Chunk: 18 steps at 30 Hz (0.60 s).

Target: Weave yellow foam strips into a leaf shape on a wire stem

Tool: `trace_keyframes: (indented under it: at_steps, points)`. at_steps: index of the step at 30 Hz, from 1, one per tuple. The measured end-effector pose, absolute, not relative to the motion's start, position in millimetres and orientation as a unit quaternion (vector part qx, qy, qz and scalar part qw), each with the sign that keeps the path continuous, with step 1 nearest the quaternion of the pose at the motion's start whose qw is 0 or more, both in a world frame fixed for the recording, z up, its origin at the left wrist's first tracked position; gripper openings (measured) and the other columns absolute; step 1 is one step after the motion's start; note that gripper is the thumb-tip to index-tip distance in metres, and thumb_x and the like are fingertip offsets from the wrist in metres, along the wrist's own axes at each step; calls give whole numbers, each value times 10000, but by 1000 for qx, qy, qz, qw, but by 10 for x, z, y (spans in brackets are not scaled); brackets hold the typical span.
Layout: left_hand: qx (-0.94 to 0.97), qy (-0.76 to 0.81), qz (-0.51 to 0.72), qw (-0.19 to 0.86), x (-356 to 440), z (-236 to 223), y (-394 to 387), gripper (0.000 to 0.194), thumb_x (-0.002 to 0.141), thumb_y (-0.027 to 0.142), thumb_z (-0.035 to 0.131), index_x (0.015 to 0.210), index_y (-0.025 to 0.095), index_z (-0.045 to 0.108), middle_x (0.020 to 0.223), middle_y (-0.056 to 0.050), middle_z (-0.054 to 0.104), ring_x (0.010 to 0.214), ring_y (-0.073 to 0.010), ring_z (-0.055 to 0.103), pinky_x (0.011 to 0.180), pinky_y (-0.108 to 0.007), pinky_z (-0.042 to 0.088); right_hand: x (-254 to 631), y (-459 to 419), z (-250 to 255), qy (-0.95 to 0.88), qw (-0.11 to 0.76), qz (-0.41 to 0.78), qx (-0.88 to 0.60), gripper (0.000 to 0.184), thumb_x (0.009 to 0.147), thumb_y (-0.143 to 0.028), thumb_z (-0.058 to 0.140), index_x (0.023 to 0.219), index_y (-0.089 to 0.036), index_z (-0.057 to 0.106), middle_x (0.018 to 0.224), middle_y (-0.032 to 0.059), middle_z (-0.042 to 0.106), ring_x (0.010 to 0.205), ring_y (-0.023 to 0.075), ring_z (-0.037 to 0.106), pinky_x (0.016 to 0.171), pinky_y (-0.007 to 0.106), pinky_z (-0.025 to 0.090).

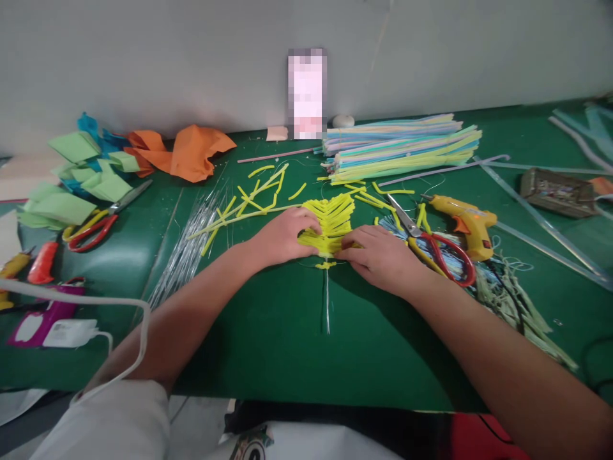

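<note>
Pinch the yellow pipe-cleaner leaf (329, 220) mid-counter (287, 358) evenly from both sides: left hand (290, 235)'s grip nearly closed on its edge, right hand (378, 254)'s likewise; keep strands flat.

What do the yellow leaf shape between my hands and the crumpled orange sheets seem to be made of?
Leaf shape: probably fuzzy pipe cleaners, matte, judging by its soft, thick strands; the stem looks like bare, shiny wire.
Orange sheets: likely matte paper, given the stiff creases, though thin felt is possible.
</note>
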<state>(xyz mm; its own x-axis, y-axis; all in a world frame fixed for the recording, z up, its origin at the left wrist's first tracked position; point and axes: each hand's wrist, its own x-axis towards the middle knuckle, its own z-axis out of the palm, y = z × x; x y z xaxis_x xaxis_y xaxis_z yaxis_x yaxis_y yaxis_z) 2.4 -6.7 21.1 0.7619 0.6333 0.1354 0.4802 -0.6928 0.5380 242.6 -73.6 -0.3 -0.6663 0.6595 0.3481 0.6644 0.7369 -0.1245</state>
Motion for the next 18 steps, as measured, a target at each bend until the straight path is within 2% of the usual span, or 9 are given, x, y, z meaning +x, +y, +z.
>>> trace_keyframes:
  at_steps: [7, 11, 14, 16, 18]
  points:
    - [912, 320, 145, 214, 55, 185, -108, 263, 754, 230, 735, 1004, 181, 673, 1127, -93, 645, 1098, -262, 587, 981, -453, 479, 2385, -770, 6, -908, 179, -15, -379, 253, 863, -93, 545, 955, -207, 751, 964, 88, 702, 906, 232, 598, 759, 362, 426]
    - [907, 316, 154, 234, 46, 221, -110, 260, 754, 253, 742, 1000, 199, 679, 1133, -80, 661, 1111, -246, 596, 1001, -436, 474, 2374, -778, 8, -907, 213, -21, -364, 197, 874, -130, 557, 946, -181, 732, 946, 88, 708, 893, 229, 605, 773, 363, 445]
    - [900, 314, 180, 242, -40, 369, -66, 211, 840, 304, 663, 1028, 210, 677, 1126, -62, 693, 1082, -206, 629, 999, -389, 480, 2377, -783, 22, -903, 249, -24, -349, 171, 888, -157, 555, 949, -177, 713, 947, 87, 716, 898, 220, 611, 812, 367, 457]
    - [894, 356, 197, 189, -163, 475, 7, 182, 870, 296, 609, 1016, 218, 685, 1118, -54, 702, 1057, -201, 640, 982, -378, 486, 2383, -790, 37, -896, 271, -24, -351, 164, 896, -165, 552, 955, -184, 703, 970, 90, 720, 925, 220, 619, 834, 372, 460]
    - [873, 436, 198, 92, -326, 520, 116, 159, 837, 260, 609, 963, 226, 700, 1077, -66, 701, 1043, -234, 636, 944, -397, 500, 2392, -799, 55, -884, 287, -23, -368, 163, 897, -172, 555, 976, -190, 697, 1003, 97, 722, 963, 229, 626, 848, 382, 464]
